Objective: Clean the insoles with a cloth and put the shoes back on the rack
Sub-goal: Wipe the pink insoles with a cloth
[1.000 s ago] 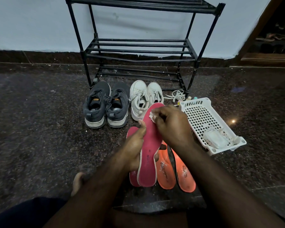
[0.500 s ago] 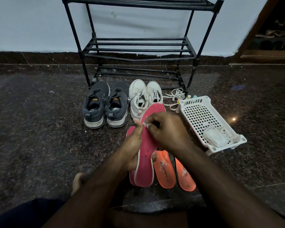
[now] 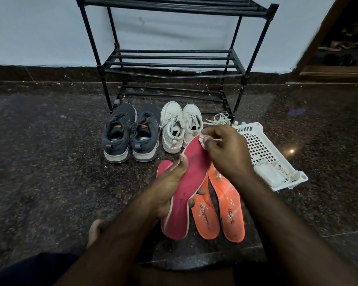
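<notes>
While left hand (image 3: pixel 172 186) grips pink insole (image 3: pixel 189 180) | right hand (image 3: pixel 225 153) pinches cloth (image 3: pixel 203 140) at toe | step: wiping | next: stroke heelward

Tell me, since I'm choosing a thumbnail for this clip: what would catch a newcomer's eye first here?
The pink insole at the centre, gripped by the left hand while the right hand pinches a small white cloth at its toe end. Next, the two bright orange insoles lying on the dark floor just right of it. Behind stand grey sneakers and white sneakers in front of the black rack.
</notes>
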`<state>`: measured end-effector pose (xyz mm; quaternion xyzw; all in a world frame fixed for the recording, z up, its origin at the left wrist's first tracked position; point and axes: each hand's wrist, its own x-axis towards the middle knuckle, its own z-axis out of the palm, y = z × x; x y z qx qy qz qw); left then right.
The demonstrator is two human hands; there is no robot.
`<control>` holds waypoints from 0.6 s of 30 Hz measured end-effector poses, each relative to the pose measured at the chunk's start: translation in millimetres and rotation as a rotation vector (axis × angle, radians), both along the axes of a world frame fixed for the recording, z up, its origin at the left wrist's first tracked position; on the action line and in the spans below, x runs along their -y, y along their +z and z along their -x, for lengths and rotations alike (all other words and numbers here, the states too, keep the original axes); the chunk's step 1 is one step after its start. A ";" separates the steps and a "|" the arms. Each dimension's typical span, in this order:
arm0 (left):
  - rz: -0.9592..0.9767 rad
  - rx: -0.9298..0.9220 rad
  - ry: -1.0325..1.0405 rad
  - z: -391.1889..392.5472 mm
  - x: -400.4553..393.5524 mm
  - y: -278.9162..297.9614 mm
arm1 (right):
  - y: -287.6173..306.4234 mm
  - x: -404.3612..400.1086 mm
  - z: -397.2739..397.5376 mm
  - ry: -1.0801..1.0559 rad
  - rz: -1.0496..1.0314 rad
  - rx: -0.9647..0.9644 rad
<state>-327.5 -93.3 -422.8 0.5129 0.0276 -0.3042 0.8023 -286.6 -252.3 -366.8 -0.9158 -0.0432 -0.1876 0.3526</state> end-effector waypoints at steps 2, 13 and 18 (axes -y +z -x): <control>-0.018 0.007 -0.006 -0.1 0.4 1.7 | 0.3 0.0 1.1 0.058 -0.037 -0.015; -0.043 -0.001 -0.020 2.7 0.3 6.6 | -4.4 11.6 -5.1 -0.085 -0.171 -0.026; 0.034 -0.099 0.002 -0.2 -2.6 8.2 | -2.4 -0.4 4.9 0.045 -0.012 0.061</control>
